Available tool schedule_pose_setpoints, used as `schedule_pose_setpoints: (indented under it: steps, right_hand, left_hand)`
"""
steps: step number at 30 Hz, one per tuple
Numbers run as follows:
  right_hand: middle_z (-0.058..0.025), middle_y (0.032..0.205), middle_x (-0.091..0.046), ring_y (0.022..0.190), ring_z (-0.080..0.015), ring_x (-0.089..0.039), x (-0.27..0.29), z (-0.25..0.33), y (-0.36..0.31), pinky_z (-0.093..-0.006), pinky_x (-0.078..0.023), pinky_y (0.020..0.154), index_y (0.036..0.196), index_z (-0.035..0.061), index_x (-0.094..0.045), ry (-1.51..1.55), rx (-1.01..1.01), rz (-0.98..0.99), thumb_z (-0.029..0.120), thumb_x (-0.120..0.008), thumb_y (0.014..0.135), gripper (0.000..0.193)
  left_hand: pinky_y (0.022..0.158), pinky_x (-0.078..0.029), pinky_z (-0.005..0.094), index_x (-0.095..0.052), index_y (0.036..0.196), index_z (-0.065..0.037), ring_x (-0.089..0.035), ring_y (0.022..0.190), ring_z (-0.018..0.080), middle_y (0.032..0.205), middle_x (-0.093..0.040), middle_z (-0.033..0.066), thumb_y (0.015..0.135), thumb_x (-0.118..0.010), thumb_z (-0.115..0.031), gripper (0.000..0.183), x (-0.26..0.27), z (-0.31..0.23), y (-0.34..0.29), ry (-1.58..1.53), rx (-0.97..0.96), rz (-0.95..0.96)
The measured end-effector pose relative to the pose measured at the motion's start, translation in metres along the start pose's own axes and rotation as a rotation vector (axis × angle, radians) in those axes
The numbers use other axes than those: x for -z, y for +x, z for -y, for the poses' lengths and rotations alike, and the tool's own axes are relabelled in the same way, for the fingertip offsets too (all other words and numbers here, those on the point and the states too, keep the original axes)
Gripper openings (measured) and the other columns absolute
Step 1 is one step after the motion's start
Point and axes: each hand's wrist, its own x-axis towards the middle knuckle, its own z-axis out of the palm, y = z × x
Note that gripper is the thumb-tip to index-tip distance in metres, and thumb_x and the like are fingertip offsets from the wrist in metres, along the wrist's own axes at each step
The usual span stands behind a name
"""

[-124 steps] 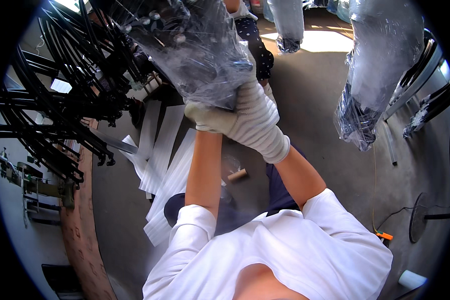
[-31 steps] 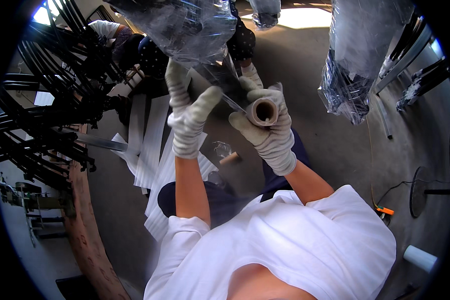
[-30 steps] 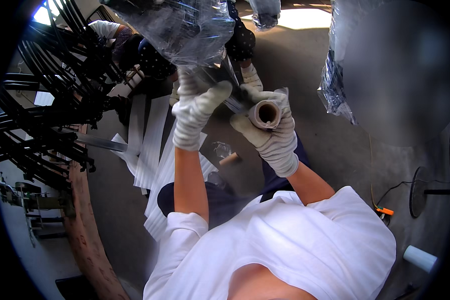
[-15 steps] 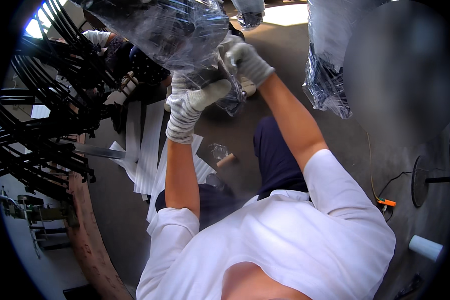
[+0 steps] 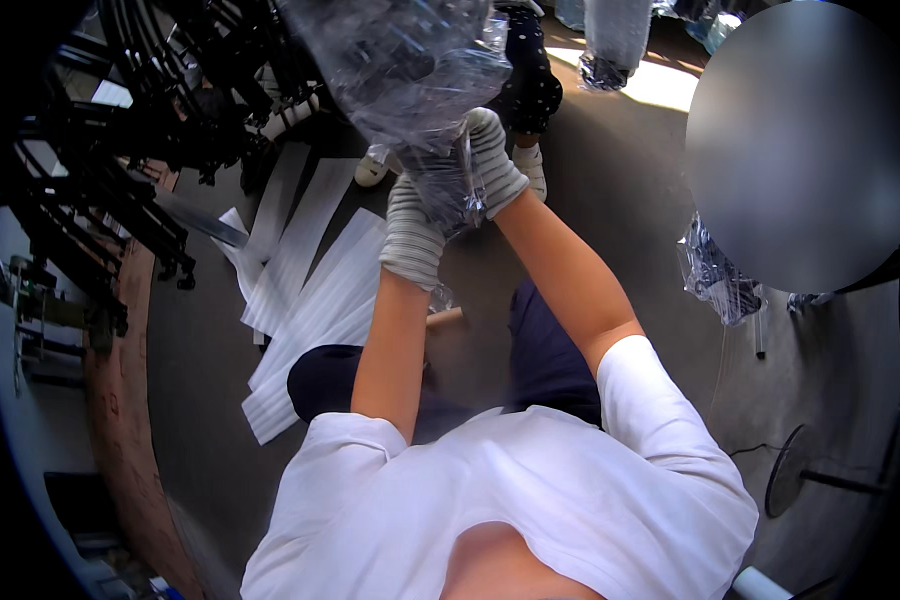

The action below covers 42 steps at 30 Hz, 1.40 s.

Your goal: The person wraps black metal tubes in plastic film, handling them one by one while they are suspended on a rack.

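A large dark bundle wrapped in clear plastic film [image 5: 400, 75] stands in front of me at the top middle, its lower end between my hands. My left hand [image 5: 412, 232], in a grey-and-white striped knit glove, grips the left side of that lower end. On its right side my right hand [image 5: 494, 162], gloved the same way, holds the film-wrapped end. The fingers of both hands are largely hidden by the bundle and the film. What lies inside the wrapping looks dark, but I cannot make out its kind.
White foam strips [image 5: 315, 320] lie on the floor at left, beside a cardboard tube [image 5: 445, 317]. Black metal frames [image 5: 120, 150] crowd the upper left. Another person's polka-dot trouser leg [image 5: 532, 75] shows behind the bundle. More film-wrapped bundles [image 5: 610, 45] stand at upper right. A round base [image 5: 788, 470] is at right.
The wrapped bundle has shifted right in view. My right hand has moved down against the bundle's end, and my left thumb, stretched out before, is now hidden.
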Motion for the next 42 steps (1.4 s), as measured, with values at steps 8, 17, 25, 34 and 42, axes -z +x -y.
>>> schedule_pose_setpoints:
  steps: [8, 17, 25, 34, 42]
  right_hand:
    - [-0.0157, 0.108, -0.048, 0.096, -0.0264, -0.048, 0.089, 0.032, -0.004, -0.0357, -0.036, 0.089, 0.116, -0.0050, -0.036, -1.031, 0.262, -0.040, 0.031, -0.047, 0.077, 0.054]
    - [-0.0073, 0.082, -0.054, 0.080, -0.0141, -0.052, -0.009, 0.032, -0.163, -0.0256, -0.040, 0.074, 0.088, 0.0008, -0.050, -0.759, 0.382, -0.074, 0.028, -0.052, 0.080, 0.028]
    - [-0.0081, 0.107, -0.048, 0.100, -0.0161, -0.045, -0.032, -0.009, -0.212, -0.0299, -0.034, 0.090, 0.116, 0.0032, -0.033, -1.098, 0.371, -0.327, 0.012, -0.072, 0.061, 0.068]
    - [-0.0094, 0.088, -0.057, 0.081, -0.0142, -0.055, -0.023, 0.011, -0.213, -0.0274, -0.045, 0.075, 0.099, 0.0005, -0.044, -1.089, 0.394, -0.403, 0.007, -0.071, 0.062, 0.046]
    - [-0.0074, 0.078, -0.048, 0.063, -0.0120, -0.053, 0.013, 0.085, -0.200, -0.0220, -0.046, 0.050, 0.085, -0.0008, -0.047, -1.259, 0.516, -0.594, 0.000, -0.062, 0.050, 0.038]
  left_hand:
    - [0.069, -0.047, 0.0271, -0.053, 0.093, -0.005, -0.055, 0.076, 0.0145, 0.086, -0.056, 0.0036, 0.064, -0.069, -0.010, 0.033, 0.000, -0.048, -0.062, -0.038, -0.079, 0.078]
    - [0.063, -0.044, 0.0321, -0.051, 0.090, -0.005, -0.053, 0.077, 0.0275, 0.087, -0.052, 0.0119, 0.057, -0.069, -0.015, 0.038, -0.067, -0.054, -0.146, 0.904, -0.556, 0.128]
    - [0.082, -0.041, 0.0354, -0.046, 0.107, 0.001, -0.049, 0.095, 0.0329, 0.103, -0.048, 0.0182, 0.068, -0.053, -0.015, 0.042, -0.108, -0.044, -0.162, 1.158, -0.435, 0.324]
    - [0.092, -0.030, 0.0295, -0.021, 0.126, -0.005, -0.037, 0.111, 0.0170, 0.120, -0.038, 0.0080, 0.059, -0.073, -0.008, 0.085, -0.110, -0.064, -0.069, 0.316, -0.457, 0.428]
    - [0.080, -0.041, 0.0264, -0.035, 0.112, -0.007, -0.047, 0.092, 0.0099, 0.103, -0.050, 0.0035, 0.046, -0.080, -0.016, 0.079, -0.123, -0.044, -0.029, -0.054, 0.200, 0.614]
